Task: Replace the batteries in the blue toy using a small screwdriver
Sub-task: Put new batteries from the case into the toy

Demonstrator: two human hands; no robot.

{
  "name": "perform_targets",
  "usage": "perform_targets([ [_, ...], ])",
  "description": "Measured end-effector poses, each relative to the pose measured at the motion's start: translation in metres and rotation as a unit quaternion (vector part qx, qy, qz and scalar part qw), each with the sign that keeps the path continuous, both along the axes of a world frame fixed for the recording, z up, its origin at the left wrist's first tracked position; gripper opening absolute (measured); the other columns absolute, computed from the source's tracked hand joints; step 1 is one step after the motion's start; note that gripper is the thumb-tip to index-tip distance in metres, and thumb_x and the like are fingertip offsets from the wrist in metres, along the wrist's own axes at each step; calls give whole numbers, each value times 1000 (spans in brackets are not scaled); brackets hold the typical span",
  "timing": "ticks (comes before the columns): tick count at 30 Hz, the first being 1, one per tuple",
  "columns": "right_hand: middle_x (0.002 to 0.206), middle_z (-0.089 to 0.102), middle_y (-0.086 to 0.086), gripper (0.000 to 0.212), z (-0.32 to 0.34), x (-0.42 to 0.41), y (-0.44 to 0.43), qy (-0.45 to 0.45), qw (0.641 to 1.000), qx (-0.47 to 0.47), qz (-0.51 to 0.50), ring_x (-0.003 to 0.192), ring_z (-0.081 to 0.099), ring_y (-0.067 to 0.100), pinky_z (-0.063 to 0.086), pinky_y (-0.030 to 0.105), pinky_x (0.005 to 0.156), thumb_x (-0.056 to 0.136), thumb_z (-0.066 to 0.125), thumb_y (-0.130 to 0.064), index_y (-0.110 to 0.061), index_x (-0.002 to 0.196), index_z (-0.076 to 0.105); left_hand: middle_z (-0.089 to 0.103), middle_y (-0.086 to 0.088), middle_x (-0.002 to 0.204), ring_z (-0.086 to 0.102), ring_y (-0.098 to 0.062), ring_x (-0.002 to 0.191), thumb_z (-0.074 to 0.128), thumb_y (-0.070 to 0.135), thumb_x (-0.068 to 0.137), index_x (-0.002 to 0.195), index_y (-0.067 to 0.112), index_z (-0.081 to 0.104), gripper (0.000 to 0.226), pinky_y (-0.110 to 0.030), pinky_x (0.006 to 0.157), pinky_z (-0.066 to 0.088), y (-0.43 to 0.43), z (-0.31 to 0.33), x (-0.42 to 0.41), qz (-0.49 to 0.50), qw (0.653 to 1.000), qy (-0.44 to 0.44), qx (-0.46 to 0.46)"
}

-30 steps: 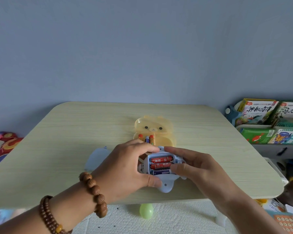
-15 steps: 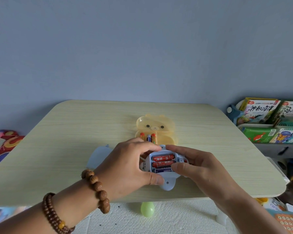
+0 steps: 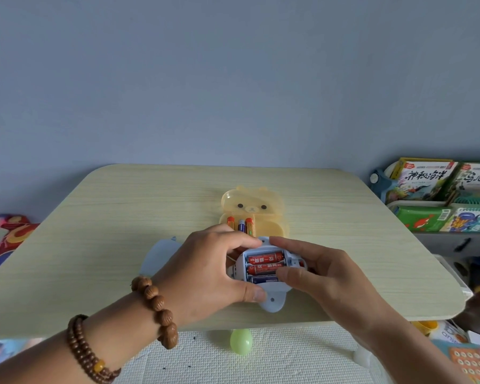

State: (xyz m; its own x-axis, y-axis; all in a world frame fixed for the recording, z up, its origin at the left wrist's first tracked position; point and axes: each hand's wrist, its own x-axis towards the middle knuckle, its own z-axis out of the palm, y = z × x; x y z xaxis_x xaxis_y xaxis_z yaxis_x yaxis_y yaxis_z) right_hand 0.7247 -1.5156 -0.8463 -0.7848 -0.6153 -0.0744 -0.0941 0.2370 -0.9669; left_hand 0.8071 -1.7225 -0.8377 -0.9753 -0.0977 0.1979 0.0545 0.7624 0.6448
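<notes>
Blue toy (image 3: 272,303) lies back-up on the worktop (image 3: 122,217) near the front edge, compartment open with three batteries (image 3: 265,263) seated side by side. Left hand (image 3: 208,270) grips the toy's left side, thumb on the near edge and fingers curled over the far edge; right hand (image 3: 324,270) grips the right side, index on the far rim, thumb on the lower batteries. Just behind sits an open yellow bear case (image 3: 251,206) holding spare batteries (image 3: 241,224).

The toy (image 3: 272,303) is pale blue, its batteries (image 3: 265,258) red and one dark blue. The bear case (image 3: 251,202) is yellow, the surface (image 3: 122,217) pale wood grain.
</notes>
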Motion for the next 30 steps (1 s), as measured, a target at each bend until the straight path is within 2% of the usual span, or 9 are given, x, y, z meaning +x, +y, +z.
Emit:
perform_targets([
  [2, 116, 77, -8, 53, 2, -1, 2, 3, 999, 12, 34, 108, 73, 13, 58, 35, 96, 78, 83, -26, -35, 128, 67, 61, 24, 112, 58, 10, 104, 90, 56, 57, 126, 40, 63, 76, -14, 91, 51, 0, -1, 0, -4, 1000, 1, 4],
  [5, 116, 77, -6, 74, 3, -3, 5, -6, 998, 20, 64, 105, 75, 16, 60, 33, 92, 65, 92, -16, -34, 131, 63, 61, 24, 112, 58, 11, 104, 88, 57, 58, 127, 40, 63, 75, -10, 89, 49, 0, -2, 1, -4, 1000, 10, 2],
  [10, 112, 79, -4, 74, 0, -2, 4, 0, 998, 7, 70, 103, 76, 17, 60, 27, 88, 63, 93, -8, -32, 128, 66, 65, 25, 112, 61, 9, 105, 87, 48, 66, 126, 42, 61, 66, -19, 93, 51, -23, 24, 4, -30, 999, -29, -27],
  [13, 111, 79, -5, 74, -1, -3, 4, 1, 998, 1, 69, 101, 76, 15, 60, 25, 86, 63, 93, -9, -33, 127, 66, 64, 20, 105, 63, 2, 92, 82, 45, 71, 116, 41, 63, 49, -27, 86, 53, -60, 44, 8, 95, 990, -31, -101],
  [16, 110, 79, -7, 75, -2, -3, 5, 21, 998, 13, 65, 100, 76, 12, 60, 24, 86, 62, 94, -12, -34, 128, 66, 58, 10, 115, 60, -11, 101, 73, 64, 70, 122, 35, 57, 62, -32, 91, 49, -75, 43, 14, 208, 948, -156, -182],
  [19, 110, 79, -8, 75, -1, -2, 4, 33, 997, 17, 63, 100, 76, 11, 60, 24, 87, 62, 94, -16, -36, 128, 66, 57, 2, 119, 58, -19, 109, 63, 78, 68, 126, 28, 53, 77, -34, 95, 48, -70, 29, 16, 234, 922, -225, -211],
  [21, 111, 79, -10, 76, -2, -1, 4, 36, 997, 22, 64, 100, 76, 10, 59, 26, 88, 61, 95, -18, -36, 129, 65, 57, 1, 116, 58, -20, 106, 62, 76, 68, 121, 24, 54, 75, -36, 92, 49, -65, 23, 15, 239, 913, -237, -230],
  [27, 111, 79, -9, 76, -1, -1, 4, 32, 997, 20, 64, 100, 76, 11, 59, 22, 85, 63, 94, -14, -33, 131, 64, 64, 9, 101, 60, -16, 98, 68, 54, 73, 110, 25, 62, 47, -31, 84, 51, -65, 24, 12, 225, 924, -215, -221],
  [30, 110, 79, -8, 75, -1, -1, 4, 27, 997, 16, 65, 100, 76, 12, 59, 21, 84, 64, 94, -11, -32, 130, 65, 66, 12, 100, 64, -11, 91, 70, 55, 68, 106, 32, 64, 45, -32, 82, 53, -61, 31, 13, 221, 957, -114, -152],
])
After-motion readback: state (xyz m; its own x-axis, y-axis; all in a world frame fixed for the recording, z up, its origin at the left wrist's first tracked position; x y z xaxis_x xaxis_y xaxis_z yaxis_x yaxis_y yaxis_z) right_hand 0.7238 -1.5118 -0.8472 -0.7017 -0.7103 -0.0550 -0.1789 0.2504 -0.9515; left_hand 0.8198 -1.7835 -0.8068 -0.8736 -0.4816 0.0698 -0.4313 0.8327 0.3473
